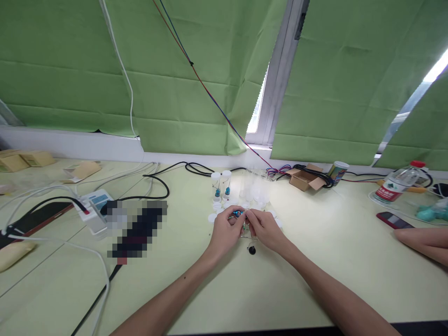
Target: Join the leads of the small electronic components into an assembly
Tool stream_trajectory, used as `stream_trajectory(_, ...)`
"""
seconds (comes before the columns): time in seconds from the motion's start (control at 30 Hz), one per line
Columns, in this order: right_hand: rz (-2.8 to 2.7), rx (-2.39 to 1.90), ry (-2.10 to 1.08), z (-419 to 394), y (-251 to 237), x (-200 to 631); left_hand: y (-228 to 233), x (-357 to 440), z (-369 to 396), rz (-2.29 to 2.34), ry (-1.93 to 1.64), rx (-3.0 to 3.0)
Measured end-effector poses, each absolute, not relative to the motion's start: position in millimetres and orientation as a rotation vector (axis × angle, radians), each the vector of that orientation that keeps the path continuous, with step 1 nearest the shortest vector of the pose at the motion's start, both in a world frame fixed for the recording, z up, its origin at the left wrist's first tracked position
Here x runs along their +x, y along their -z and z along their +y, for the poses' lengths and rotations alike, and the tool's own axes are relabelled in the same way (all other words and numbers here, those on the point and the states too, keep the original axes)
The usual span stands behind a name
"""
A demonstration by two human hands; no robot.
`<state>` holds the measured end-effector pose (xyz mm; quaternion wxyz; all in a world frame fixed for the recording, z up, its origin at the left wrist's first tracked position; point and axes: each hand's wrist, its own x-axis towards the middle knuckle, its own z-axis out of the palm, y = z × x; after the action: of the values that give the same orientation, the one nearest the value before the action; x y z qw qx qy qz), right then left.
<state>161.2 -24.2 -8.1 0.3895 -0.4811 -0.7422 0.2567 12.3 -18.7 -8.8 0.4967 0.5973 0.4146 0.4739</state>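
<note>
My left hand (227, 229) and my right hand (263, 228) meet at the middle of the pale green table (315, 280). Their fingertips pinch a small blue part (238, 213) between them, and which hand bears it I cannot tell. Just behind stand two clear vials (221, 185) with blue parts inside, several empty clear vials (254, 186) and several white caps (219, 207) lying flat. A small black part (252, 250) lies on the table just below my right hand.
Black and white cables (157, 179) run across the left side beside a power strip (91, 210). A cardboard box (304, 178), a printed cup (338, 171), a water bottle (399, 184) and a phone (395, 220) sit at the right. Another person's hand (425, 243) rests at the right edge.
</note>
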Motion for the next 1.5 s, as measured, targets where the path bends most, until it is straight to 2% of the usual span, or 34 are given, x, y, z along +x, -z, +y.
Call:
stream_trajectory(0.47,-1.837,-1.201,-0.715,-26.9,8.3,160.2,5.9,10.9,-19.3,1.025,-1.153,1.424)
stream_trajectory(0.87,-1.87,-1.241,-0.588,-22.8,10.9,161.6,4.2,11.3,-20.0,1.021,-1.087,1.483)
stream_trajectory(1.5,-1.817,-1.222,-0.695,-27.6,6.7,159.8,1.9,12.3,-22.1,1.035,-1.128,1.465)
